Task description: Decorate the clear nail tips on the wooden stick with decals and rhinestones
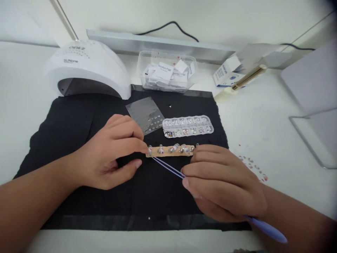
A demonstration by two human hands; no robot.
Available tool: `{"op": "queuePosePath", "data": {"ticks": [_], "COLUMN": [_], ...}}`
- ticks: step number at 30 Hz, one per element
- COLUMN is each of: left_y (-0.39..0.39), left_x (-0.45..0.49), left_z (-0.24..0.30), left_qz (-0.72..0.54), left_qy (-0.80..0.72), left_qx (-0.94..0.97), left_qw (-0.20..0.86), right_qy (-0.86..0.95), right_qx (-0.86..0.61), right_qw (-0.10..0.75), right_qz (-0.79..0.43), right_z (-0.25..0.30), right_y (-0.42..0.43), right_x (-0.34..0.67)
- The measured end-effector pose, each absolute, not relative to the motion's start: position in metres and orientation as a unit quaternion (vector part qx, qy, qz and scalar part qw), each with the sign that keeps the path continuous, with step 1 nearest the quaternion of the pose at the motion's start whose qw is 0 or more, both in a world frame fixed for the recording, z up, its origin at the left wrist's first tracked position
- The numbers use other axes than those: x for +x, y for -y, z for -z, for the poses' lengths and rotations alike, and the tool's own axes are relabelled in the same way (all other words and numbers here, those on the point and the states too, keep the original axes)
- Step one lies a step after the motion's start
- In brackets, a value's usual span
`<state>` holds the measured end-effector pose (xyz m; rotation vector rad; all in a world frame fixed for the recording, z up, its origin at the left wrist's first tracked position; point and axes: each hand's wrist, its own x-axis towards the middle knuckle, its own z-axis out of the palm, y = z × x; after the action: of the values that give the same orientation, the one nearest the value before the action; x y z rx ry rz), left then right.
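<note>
Two hands meet over a black mat (79,119) on the white table (263,123); we see the left hand (110,151) with its fingertips pinched shut on the left end of a wooden stick (168,151); the stick lies across the mat's middle and carries a row of small clear nail tips along its top. The right hand (221,182) is closed around lilac tweezers (168,167), whose points reach up-left to the stick's left end, just beside the left fingertips; the right fingers also rest against the stick's right end. Just behind the stick sits a clear gem box (187,126) with many compartments, and beside it a clear sticker sheet (146,113). Farther back stand a white nail lamp (86,66) and a clear tub of wrapped pads (167,72).
</note>
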<state>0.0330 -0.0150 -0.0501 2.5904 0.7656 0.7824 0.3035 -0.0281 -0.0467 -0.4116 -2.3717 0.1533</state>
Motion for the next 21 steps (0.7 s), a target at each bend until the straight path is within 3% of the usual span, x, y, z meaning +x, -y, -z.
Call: {"op": "queuePosePath", "data": {"ticks": [21], "left_y": [0.0136], "left_x": [0.0309], "left_z": [0.0524], "left_qz": [-0.272], "left_qy": [-0.283], "left_qx": [0.904], "left_qw": [0.169], "right_qy": [0.918], "right_qx": [-0.168], "right_qw": [0.354], "right_qz": [-0.062], "right_z": [0.0458], "right_y": [0.0292], "right_x": [0.3075]}}
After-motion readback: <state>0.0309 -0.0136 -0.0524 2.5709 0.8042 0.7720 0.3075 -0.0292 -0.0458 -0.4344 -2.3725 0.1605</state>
